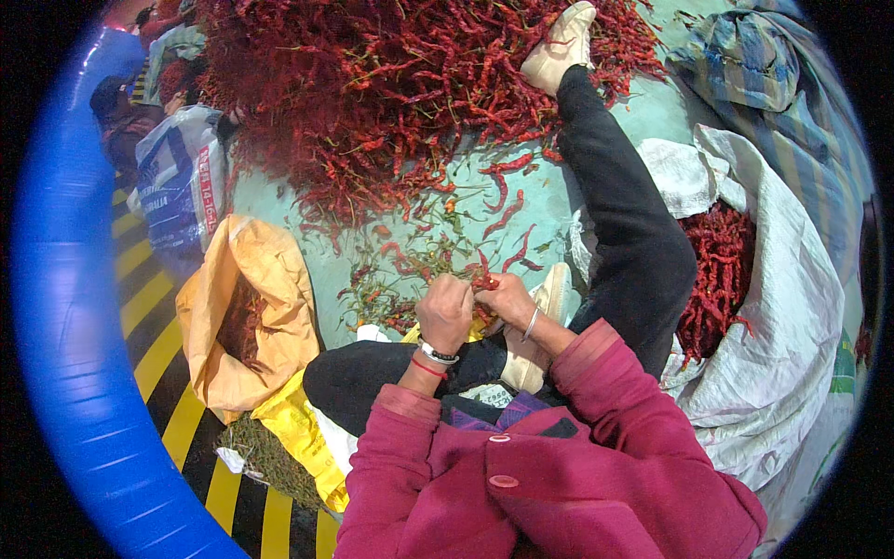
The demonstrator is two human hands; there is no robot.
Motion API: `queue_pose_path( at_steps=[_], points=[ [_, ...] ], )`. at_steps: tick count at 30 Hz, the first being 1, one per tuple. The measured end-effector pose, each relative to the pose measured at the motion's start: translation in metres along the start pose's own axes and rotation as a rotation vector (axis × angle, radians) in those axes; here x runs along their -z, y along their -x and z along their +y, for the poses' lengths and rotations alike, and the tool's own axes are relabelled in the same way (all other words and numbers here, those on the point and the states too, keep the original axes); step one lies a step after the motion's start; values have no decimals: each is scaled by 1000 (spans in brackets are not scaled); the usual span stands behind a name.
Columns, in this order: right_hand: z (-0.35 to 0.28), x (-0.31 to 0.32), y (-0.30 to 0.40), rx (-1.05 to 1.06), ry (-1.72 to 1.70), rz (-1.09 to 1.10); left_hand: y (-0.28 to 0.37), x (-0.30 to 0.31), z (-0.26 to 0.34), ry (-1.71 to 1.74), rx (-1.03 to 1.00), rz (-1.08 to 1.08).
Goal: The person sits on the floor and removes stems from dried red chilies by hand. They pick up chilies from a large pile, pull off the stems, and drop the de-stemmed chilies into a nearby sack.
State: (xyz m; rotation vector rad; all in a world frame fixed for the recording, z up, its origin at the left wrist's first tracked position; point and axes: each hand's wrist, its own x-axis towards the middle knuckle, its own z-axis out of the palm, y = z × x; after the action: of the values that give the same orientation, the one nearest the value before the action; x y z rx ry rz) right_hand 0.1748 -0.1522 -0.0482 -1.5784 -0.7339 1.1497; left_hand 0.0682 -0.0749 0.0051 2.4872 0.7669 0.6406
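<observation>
Dried red chilli peppers show at the fingers of my right hand point(508, 300), which is closed around them. Right beside it, my left hand point(445, 311) is curled with its back towards me. Its fingertips are hidden, so whether it grips a stem cannot be told. Both hands are above my folded leg, close to a scatter of loose green stems and chilli bits point(377, 290) on the pale green floor point(269, 199). A few single red chillies point(504, 215) lie just past my hands. Beyond them spreads a large heap of dried red chillies point(391, 91).
An open white woven sack point(782, 279) with red chillies stands right; an orange sack point(279, 279) holding reddish pieces stands left. Stems pile point(272, 454) by a yellow bag point(307, 447). A blue tube-like barrier point(77, 314) curves along the left. People sit at far left.
</observation>
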Motion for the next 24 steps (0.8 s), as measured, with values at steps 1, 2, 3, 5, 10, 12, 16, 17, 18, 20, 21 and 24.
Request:
queue_pose_path(
  at_steps=[1, 2, 3, 5, 10, 12, 16, 17, 18, 20, 21, 24],
  points=[
    [-3, 3, -1, -31, 0, 22, -1, 1, 5, -26, -3, -15],
    [-9, 8, -2, -62, -1, 45, -2, 4, 16, 126, 85, -52],
    [-13, 11, -4, -90, 0, 70, -4, 7, 22, 279, 170, -87],
    [-14, 24, -11, -157, -398, 53, -18, 1, 9, 289, 370, -254],
    [-59, 79, -4, -54, -844, 199, -60, -54, -35, -162, 121, -101],
    [-65, 95, 1, -50, -947, 202, -81, -75, -14, -177, 42, -97],
    [-64, 102, 6, -62, -1042, 197, -99, -127, -28, -135, 103, -174],
    [-61, 99, 6, -69, -1036, 208, -98, -135, -37, -142, 176, -183],
    [-51, 101, 5, -54, -1059, 223, -96, -137, -36, 72, 186, -82],
    [-31, 105, 0, -111, -1015, 252, -94, -108, -15, 331, 201, -104],
    [-26, 101, -3, -157, -992, 246, -89, -86, -3, 443, 223, -114],
    [-28, 82, -12, -200, -856, 151, -70, -49, 25, 439, 224, -207]
  ],
)
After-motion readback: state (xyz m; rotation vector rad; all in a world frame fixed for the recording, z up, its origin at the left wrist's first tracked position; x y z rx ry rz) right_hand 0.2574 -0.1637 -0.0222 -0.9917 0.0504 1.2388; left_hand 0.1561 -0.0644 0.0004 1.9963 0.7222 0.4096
